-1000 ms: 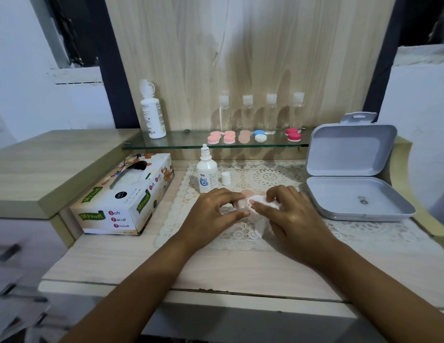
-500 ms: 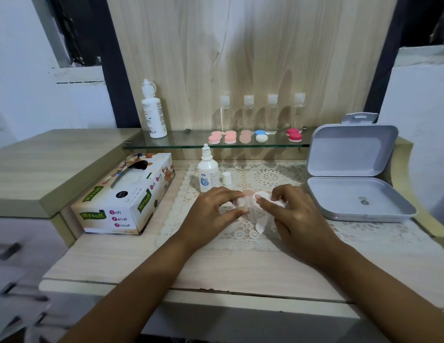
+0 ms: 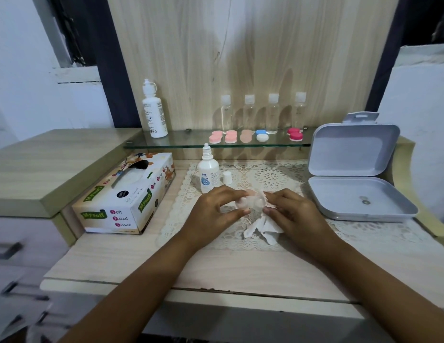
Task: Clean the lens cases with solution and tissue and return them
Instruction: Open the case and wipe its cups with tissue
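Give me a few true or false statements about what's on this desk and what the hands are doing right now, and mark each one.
1. The left hand holds the translucent two-well lens case. True.
2. The right hand holds nothing. False: it grips a crumpled white tissue.
3. The small white dropper bottle has its cap on. False: its white cap stands beside it on the lace mat.
4. The grey hinged plastic box lies open. True.
5. The cardboard tissue box stands right of the lace mat. False: it stands left of it.
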The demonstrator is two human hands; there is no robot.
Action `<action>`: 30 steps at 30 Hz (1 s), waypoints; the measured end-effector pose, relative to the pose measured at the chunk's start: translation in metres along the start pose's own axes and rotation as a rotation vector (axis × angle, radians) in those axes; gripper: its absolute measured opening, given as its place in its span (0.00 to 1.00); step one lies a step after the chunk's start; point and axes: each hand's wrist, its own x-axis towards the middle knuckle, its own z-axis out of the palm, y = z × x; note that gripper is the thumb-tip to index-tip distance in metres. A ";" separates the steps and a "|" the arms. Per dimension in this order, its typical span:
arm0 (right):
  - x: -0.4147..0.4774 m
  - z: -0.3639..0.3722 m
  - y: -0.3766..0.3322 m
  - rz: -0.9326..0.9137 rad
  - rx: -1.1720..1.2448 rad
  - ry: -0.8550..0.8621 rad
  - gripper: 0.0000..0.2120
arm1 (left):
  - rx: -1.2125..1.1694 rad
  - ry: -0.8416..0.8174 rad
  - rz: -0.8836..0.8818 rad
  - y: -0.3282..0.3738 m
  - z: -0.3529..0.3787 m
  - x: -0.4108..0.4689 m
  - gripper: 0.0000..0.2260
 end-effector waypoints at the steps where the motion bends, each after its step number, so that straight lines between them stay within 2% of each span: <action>1: 0.001 0.001 0.001 0.027 0.002 0.007 0.10 | -0.011 -0.013 -0.017 0.000 0.000 0.000 0.16; 12: 0.003 0.000 -0.002 0.207 0.050 -0.075 0.06 | -0.136 -0.147 -0.243 0.005 0.003 -0.002 0.13; 17: 0.002 0.001 -0.002 0.146 -0.040 -0.076 0.06 | -0.175 -0.155 -0.316 0.007 0.004 0.001 0.07; 21: 0.001 0.003 0.001 0.017 -0.139 -0.062 0.07 | -0.068 -0.190 -0.343 0.001 0.005 0.001 0.09; 25: 0.001 -0.001 0.003 -0.001 -0.214 -0.042 0.07 | 0.167 -0.212 -0.382 -0.003 0.007 0.001 0.19; 28: 0.001 -0.008 -0.002 -0.047 -0.324 -0.061 0.18 | 0.289 -0.219 -0.368 -0.006 0.007 0.002 0.17; 30: 0.001 -0.007 -0.001 -0.014 -0.345 -0.071 0.23 | 0.323 -0.252 -0.366 -0.009 0.008 0.002 0.16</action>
